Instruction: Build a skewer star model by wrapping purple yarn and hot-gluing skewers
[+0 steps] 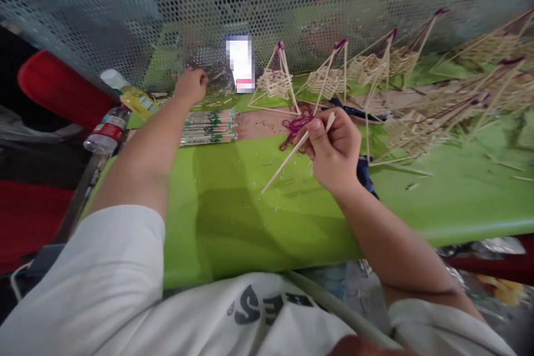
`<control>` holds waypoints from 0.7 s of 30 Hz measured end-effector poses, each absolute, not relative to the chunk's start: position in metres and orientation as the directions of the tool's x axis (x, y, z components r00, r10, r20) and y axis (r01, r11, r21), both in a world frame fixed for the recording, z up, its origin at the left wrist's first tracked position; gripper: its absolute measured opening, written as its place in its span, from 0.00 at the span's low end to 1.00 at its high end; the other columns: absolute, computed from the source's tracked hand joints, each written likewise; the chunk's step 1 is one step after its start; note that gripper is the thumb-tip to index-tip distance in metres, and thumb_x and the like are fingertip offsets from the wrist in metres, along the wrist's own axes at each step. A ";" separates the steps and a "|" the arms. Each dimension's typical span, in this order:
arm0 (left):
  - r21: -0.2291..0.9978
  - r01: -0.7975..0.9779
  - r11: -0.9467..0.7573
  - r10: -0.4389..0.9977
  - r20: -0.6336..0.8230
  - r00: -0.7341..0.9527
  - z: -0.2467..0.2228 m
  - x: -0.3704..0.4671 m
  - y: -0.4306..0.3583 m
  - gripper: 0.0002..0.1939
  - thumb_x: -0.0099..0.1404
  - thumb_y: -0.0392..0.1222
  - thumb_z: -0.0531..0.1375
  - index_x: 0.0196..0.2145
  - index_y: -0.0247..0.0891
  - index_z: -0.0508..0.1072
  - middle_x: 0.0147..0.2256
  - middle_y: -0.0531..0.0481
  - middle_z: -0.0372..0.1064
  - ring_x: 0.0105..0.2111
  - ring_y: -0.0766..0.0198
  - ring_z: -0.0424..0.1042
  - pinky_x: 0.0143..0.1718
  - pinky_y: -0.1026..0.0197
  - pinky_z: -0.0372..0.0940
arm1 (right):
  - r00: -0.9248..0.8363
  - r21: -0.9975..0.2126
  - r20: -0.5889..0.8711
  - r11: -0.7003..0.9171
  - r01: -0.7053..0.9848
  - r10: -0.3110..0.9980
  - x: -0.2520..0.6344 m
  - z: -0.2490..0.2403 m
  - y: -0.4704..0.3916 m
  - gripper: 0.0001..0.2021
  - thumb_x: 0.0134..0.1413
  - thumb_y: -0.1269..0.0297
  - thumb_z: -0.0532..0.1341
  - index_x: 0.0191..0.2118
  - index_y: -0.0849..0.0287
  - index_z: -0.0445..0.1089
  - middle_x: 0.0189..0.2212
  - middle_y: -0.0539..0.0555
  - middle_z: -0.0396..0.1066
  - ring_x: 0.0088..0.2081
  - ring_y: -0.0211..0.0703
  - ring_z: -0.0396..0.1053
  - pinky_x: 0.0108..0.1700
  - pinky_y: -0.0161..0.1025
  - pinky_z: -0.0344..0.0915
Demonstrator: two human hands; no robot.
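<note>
My right hand (334, 147) is closed around the upper part of a wooden chopstick (282, 169), which slants down to the left above the green table cover. Purple yarn (297, 125) lies in a loose tangle just behind that hand. My left hand (192, 87) reaches to the back of the table with curled fingers; whether anything is in them I cannot make out. Short stick pieces (214, 103) are scattered beside it. In front of it lie several chopsticks in green-printed wrappers (208, 126), partly behind my left forearm.
Several stick models tied with purple yarn (275, 82) stand along the back and right. A lit phone (242, 64) leans on the perforated metal panel (200, 5). Two bottles, one with yellow liquid (136, 99) and one with a red label (109, 129), are at the left edge.
</note>
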State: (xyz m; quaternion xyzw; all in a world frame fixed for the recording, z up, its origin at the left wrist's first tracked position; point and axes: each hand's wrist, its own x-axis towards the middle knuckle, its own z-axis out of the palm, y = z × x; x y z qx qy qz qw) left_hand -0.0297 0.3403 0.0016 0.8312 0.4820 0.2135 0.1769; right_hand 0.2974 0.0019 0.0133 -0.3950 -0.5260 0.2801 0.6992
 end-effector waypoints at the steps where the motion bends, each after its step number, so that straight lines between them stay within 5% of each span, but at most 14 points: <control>1: 0.477 0.769 -0.426 0.903 0.178 0.390 -0.002 -0.029 0.343 0.25 0.84 0.59 0.70 0.62 0.35 0.78 0.57 0.48 0.77 0.58 0.64 0.76 0.67 0.51 0.73 | 0.286 -0.851 0.510 0.523 0.035 0.811 0.297 0.012 0.002 0.23 0.78 0.39 0.72 0.40 0.49 0.68 0.27 0.47 0.73 0.27 0.39 0.69 0.28 0.41 0.65; 5: 0.398 0.868 -0.297 0.955 0.133 0.266 -0.014 -0.024 0.353 0.30 0.82 0.55 0.72 0.72 0.37 0.76 0.67 0.40 0.79 0.63 0.54 0.82 0.69 0.42 0.80 | 0.252 -0.860 0.504 0.506 0.061 0.826 0.299 0.005 0.003 0.21 0.79 0.40 0.71 0.41 0.48 0.69 0.30 0.50 0.78 0.29 0.42 0.71 0.28 0.42 0.64; 8: 0.389 0.880 -0.271 0.962 0.145 0.232 -0.016 -0.020 0.356 0.17 0.84 0.51 0.70 0.56 0.34 0.82 0.48 0.52 0.80 0.49 0.67 0.76 0.65 0.54 0.75 | 0.223 -0.854 0.518 0.516 0.069 0.826 0.301 0.000 0.001 0.18 0.81 0.44 0.71 0.42 0.49 0.70 0.32 0.51 0.80 0.30 0.42 0.70 0.28 0.42 0.61; 11: 0.399 0.877 -0.268 0.960 0.188 0.208 -0.011 -0.015 0.356 0.16 0.86 0.43 0.68 0.37 0.37 0.75 0.28 0.63 0.52 0.36 0.67 0.49 0.54 0.66 0.57 | 0.214 -0.841 0.541 0.532 0.101 0.814 0.303 -0.004 -0.001 0.15 0.81 0.47 0.71 0.44 0.49 0.72 0.33 0.50 0.81 0.28 0.40 0.66 0.28 0.42 0.58; 14: 0.415 0.866 -0.278 0.952 0.240 0.190 0.003 -0.006 0.358 0.23 0.85 0.40 0.68 0.31 0.42 0.65 0.26 0.62 0.39 0.36 0.59 0.38 0.43 0.61 0.49 | 0.215 -0.839 0.543 0.521 0.156 0.812 0.306 -0.007 -0.002 0.17 0.79 0.44 0.73 0.44 0.49 0.73 0.32 0.49 0.78 0.27 0.38 0.61 0.27 0.42 0.55; 21: 0.428 0.850 -0.307 0.926 0.341 0.162 0.054 0.009 0.374 0.16 0.86 0.36 0.64 0.35 0.42 0.73 0.26 0.59 0.41 0.36 0.57 0.38 0.45 0.58 0.51 | 0.253 -0.852 0.522 0.485 0.199 0.814 0.310 -0.005 -0.001 0.20 0.72 0.38 0.77 0.43 0.48 0.77 0.28 0.48 0.71 0.28 0.41 0.64 0.29 0.43 0.61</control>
